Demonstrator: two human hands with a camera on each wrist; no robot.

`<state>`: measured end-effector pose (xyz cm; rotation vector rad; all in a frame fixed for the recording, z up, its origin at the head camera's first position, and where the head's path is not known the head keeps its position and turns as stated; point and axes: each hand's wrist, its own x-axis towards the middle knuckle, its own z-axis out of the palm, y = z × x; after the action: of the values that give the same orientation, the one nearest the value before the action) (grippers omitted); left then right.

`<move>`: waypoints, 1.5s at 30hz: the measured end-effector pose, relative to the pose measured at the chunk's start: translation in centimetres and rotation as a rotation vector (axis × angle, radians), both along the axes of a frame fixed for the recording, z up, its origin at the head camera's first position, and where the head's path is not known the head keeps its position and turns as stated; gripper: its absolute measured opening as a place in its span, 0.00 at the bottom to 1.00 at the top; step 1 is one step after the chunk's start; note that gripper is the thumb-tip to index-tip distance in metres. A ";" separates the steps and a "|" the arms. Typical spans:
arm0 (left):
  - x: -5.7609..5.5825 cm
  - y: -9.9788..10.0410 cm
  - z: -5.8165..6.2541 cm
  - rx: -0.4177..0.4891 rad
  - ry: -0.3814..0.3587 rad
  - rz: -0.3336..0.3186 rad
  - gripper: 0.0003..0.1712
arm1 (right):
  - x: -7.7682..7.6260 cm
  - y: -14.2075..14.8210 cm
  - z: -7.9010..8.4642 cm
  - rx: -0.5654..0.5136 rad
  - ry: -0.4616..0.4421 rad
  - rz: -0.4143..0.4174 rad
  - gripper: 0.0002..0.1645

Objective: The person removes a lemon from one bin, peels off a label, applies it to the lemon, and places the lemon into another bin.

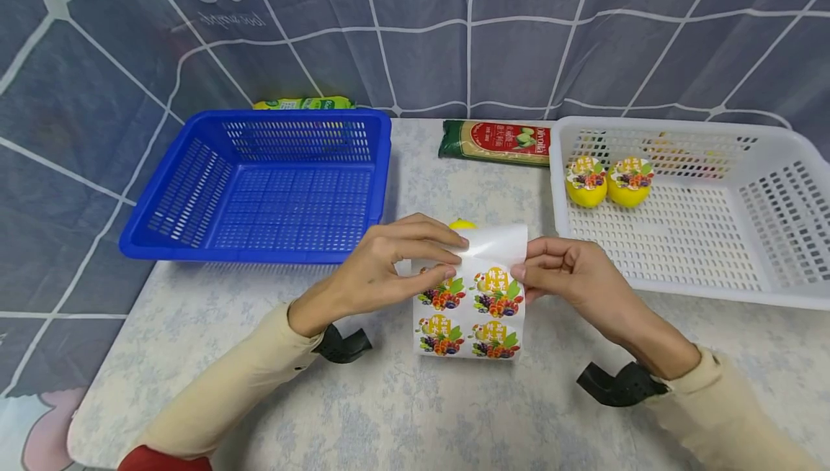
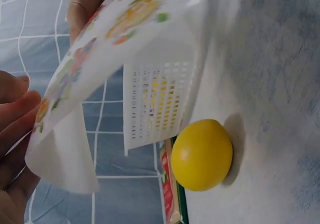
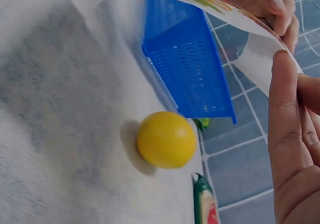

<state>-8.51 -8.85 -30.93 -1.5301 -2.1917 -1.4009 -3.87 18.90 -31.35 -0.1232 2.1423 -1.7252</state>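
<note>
A white sheet of round fruit stickers [image 1: 468, 321] is held up off the table, its top part curling back. My right hand [image 1: 573, 276] pinches its right edge between thumb and fingers. At the upper left, my left hand [image 1: 395, 258] has its thumb and fingertips closed on the sheet's sticker side; exactly what they pinch is partly hidden. Behind the sheet a yellow lemon-like fruit [image 2: 202, 155] rests on the table, bare on the side seen; in the right wrist view the fruit [image 3: 166, 140] stands apart from both hands.
A blue basket [image 1: 382, 190] stands at the left. At the right is a white basket [image 1: 655, 240] holding two yellow fruits [image 1: 608, 190] with stickers on top. A red and green food packet [image 1: 496, 141] lies between the baskets, and a green-yellow packet [image 1: 305, 103] behind the blue one.
</note>
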 end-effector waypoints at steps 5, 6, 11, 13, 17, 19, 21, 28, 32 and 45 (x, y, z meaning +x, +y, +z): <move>-0.1 -0.1 -0.4 0.000 0.048 0.027 0.11 | 0.0 0.3 0.2 0.000 0.016 -0.049 0.22; -0.1 -0.1 -0.4 0.001 0.056 0.034 0.12 | 0.0 0.3 0.2 -0.004 0.019 -0.057 0.22; -0.1 0.0 -0.7 -0.012 0.040 0.066 0.19 | 0.0 0.4 0.0 -0.026 0.027 -0.075 0.23; -0.1 0.0 -0.9 -0.026 0.017 0.078 0.22 | 0.0 0.4 0.0 -0.024 0.034 -0.081 0.23; -0.1 0.3 -1.3 -0.036 -0.001 0.096 0.23 | -0.1 0.5 -0.1 -0.025 0.041 -0.097 0.22; -0.1 0.4 -1.4 -0.029 0.008 0.106 0.22 | -0.1 0.5 -0.1 -0.029 0.038 -0.106 0.22; -0.1 0.5 -1.6 -0.017 0.018 0.123 0.20 | -0.1 0.4 -0.1 -0.032 0.031 -0.114 0.23; -0.1 0.6 -1.8 0.025 0.036 0.145 0.17 | -0.2 0.4 -0.1 -0.045 0.009 -0.136 0.24; -0.1 0.6 -1.8 0.038 0.065 0.140 0.17 | -0.2 0.3 -0.2 -0.055 -0.006 -0.157 0.23; -0.1 0.8 -2.1 0.051 0.269 0.178 0.15 | -0.3 0.1 0.0 -0.073 -0.047 -0.183 0.24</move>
<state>-8.66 -8.06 -33.05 -1.3761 -2.0557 -1.1168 -4.17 19.00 -31.39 0.0964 2.1134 -1.8887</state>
